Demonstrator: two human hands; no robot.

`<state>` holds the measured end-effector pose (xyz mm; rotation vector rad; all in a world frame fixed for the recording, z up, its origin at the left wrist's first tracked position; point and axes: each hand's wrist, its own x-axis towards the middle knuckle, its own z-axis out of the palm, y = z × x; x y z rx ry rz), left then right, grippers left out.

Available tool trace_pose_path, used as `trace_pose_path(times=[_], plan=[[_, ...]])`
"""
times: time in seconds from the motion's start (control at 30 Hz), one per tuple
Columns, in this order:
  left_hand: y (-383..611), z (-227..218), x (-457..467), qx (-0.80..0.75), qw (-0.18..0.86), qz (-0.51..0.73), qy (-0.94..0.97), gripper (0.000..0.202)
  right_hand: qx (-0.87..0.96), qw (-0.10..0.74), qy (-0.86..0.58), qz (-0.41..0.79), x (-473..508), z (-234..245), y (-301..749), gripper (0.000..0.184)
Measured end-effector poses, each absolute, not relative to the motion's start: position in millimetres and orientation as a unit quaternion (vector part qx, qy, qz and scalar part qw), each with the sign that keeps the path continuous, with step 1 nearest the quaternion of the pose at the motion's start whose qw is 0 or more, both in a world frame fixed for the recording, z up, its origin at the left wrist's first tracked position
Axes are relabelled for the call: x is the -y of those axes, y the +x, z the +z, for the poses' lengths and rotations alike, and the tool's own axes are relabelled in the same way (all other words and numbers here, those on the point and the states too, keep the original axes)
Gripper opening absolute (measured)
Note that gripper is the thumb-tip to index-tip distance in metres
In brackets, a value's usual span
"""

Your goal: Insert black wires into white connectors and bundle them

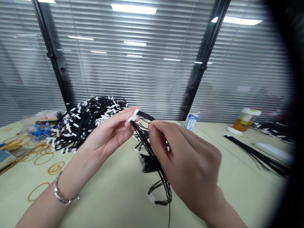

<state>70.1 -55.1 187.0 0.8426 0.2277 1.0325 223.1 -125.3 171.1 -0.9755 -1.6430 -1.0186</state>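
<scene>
My left hand [111, 133] pinches a white connector [133, 116] at the end of a bundle of thin black wires [154, 164], fingers closed on it. My right hand [187, 158] is curled around the same bundle just below, thumb and fingers gripping the wires. The wires loop down from my hands and end in another white connector [151, 198] hanging above the table. A silver bracelet sits on my left wrist.
A large pile of black wires with white connectors [83, 122] lies at the back left. Rubber bands [42, 158] are scattered on the beige table [114, 196]. A small carton [191, 121], a jar with amber liquid [243, 122] and more black wires [256, 155] lie to the right.
</scene>
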Motion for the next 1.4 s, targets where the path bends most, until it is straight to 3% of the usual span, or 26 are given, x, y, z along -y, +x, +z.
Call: trace_pose_path(times=[1.4], plan=[[72.7,188.2,60.4,-0.121,0.777,0.482,0.388,0.015,0.675,0.478,-0.383,-0.412,120.9,170.0,225.7,0.008]])
